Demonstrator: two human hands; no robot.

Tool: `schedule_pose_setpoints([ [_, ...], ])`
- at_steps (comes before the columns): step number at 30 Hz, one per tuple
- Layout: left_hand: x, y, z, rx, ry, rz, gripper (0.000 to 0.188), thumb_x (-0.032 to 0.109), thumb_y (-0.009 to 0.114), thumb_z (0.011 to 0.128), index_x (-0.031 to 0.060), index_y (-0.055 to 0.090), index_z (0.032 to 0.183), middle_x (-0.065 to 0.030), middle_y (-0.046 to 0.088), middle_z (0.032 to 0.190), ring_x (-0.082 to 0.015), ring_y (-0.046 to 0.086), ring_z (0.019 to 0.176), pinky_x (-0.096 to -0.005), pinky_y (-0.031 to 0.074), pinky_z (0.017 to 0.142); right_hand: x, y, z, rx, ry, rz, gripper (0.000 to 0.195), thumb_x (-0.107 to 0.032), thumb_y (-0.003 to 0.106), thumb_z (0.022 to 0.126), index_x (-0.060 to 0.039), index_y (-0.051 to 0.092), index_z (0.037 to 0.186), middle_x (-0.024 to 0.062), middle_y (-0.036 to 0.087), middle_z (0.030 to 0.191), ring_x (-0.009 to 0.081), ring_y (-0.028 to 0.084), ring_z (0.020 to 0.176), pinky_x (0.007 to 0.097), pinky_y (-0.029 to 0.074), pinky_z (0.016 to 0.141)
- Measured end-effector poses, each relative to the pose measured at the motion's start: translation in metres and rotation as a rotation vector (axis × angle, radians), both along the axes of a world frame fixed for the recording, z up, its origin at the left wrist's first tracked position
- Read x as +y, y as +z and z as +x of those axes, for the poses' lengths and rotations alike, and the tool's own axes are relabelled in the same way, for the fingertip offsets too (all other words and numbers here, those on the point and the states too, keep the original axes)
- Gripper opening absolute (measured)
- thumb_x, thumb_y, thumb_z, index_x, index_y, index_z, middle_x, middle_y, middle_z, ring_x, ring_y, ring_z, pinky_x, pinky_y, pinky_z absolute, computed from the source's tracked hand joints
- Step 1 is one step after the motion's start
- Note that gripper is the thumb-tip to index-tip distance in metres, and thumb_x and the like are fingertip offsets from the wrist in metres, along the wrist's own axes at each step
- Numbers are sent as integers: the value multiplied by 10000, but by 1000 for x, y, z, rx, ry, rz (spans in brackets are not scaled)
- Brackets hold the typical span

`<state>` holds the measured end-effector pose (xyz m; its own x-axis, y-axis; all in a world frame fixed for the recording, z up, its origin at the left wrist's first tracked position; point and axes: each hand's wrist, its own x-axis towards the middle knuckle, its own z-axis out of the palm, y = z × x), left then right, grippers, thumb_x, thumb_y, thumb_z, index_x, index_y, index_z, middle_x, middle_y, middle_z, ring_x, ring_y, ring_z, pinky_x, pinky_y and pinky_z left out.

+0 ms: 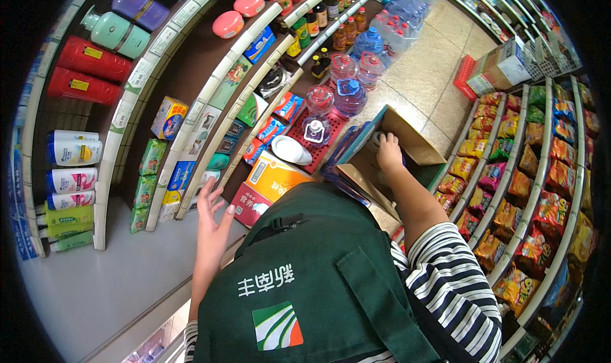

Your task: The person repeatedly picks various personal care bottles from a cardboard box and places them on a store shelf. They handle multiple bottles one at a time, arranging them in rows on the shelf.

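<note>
My right hand (pixel 389 152) reaches down inside an open cardboard box (pixel 422 143) that stands in front of me with its flaps up. Its fingers are curled near something pale, and what they touch is mostly hidden. My left hand (pixel 212 215) is raised beside the lower left shelves, fingers apart, holding nothing. Close to it are a teal item (pixel 218 162) on a shelf and a red carton (pixel 249 201) on the floor. An orange carton (pixel 271 177) sits just beyond the red one, with a white tub-like container (pixel 289 149) behind it.
Large water bottles (pixel 351 95) stand along the left shelves, some on a red perforated base (pixel 305 124). Toiletry shelves (pixel 107 172) rise at left above a grey surface (pixel 119 272). Racks of snack bags (pixel 513 191) line the right. Farther off are a cardboard carton (pixel 501 69) and a red crate (pixel 464 79).
</note>
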<state>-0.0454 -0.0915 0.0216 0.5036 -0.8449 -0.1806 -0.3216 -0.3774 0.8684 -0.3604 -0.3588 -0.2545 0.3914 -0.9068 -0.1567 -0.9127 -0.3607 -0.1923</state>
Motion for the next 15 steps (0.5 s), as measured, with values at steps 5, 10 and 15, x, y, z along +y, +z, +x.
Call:
schedule_pose_setpoints([
  [5,3,7,-8,-26,17,41,603,75,555,842,41,263,1369,-139,324,1386,-256,392,1235,-389,340,998,-9,-9,8,66,-6,23,280,-33,523,789,-25,513,1069,169,499,1111,333,508,1043,383,471,845],
  [10,9,5,-13,8,11,62,600,81,551,844,32,258,1365,-164,363,1354,-266,410,1220,-392,334,1002,-8,-14,5,41,-10,118,280,-34,541,788,-26,508,1067,184,535,1070,348,538,995,391,485,821],
  [15,6,3,-15,142,-107,60,579,13,524,849,26,256,1361,-184,427,1293,-255,453,1176,-377,343,996,-1,-3,-7,-10,-33,215,370,-96,665,714,-17,489,1030,201,567,992,376,560,932,435,474,798],
])
